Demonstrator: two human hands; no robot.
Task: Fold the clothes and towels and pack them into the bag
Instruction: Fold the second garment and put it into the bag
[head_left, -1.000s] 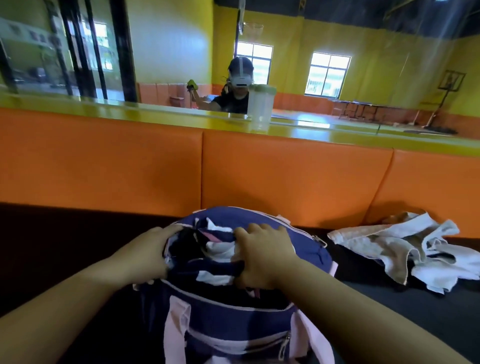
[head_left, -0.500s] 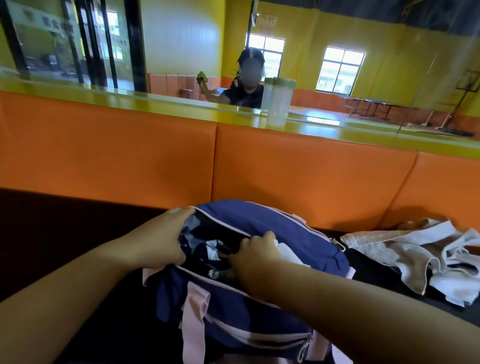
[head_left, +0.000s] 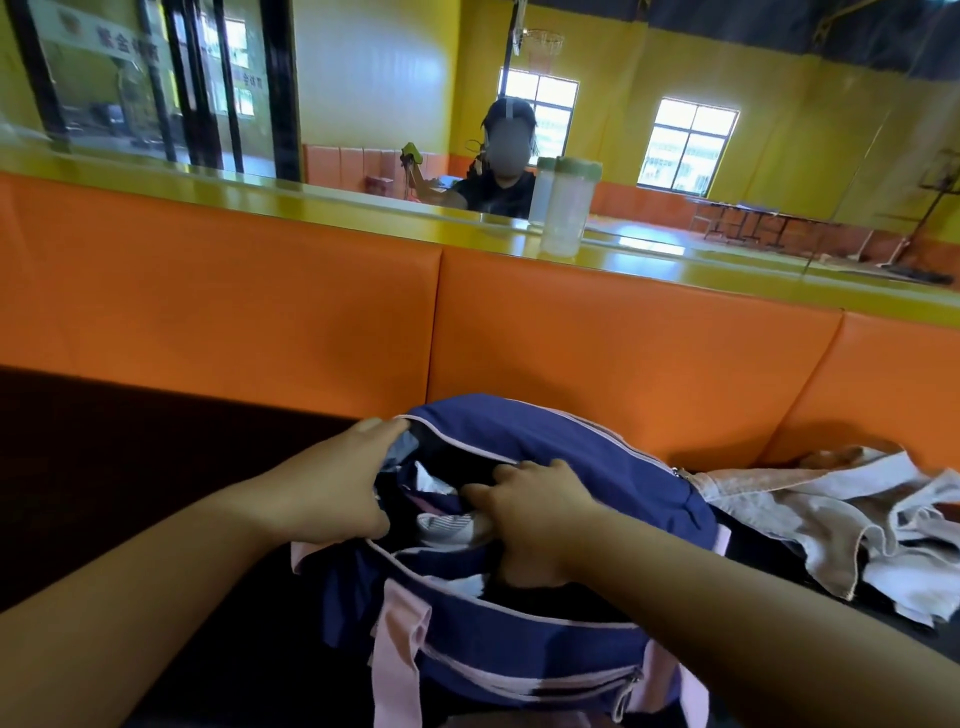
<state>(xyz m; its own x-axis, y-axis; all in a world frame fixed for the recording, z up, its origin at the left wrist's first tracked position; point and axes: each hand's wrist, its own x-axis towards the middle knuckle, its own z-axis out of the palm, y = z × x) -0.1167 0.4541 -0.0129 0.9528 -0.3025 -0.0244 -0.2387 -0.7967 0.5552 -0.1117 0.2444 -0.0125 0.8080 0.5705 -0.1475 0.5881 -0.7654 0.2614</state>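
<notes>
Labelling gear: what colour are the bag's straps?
Pale pink straps on a navy bag; head view shows them best.

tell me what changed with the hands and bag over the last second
The right hand pushed the clothes deeper into the bag, so less of them shows, and the bag's far side has come forward over the opening. The left hand kept its grip on the left end of the opening. The towels still lie loose to the right of the bag, untouched.
</notes>
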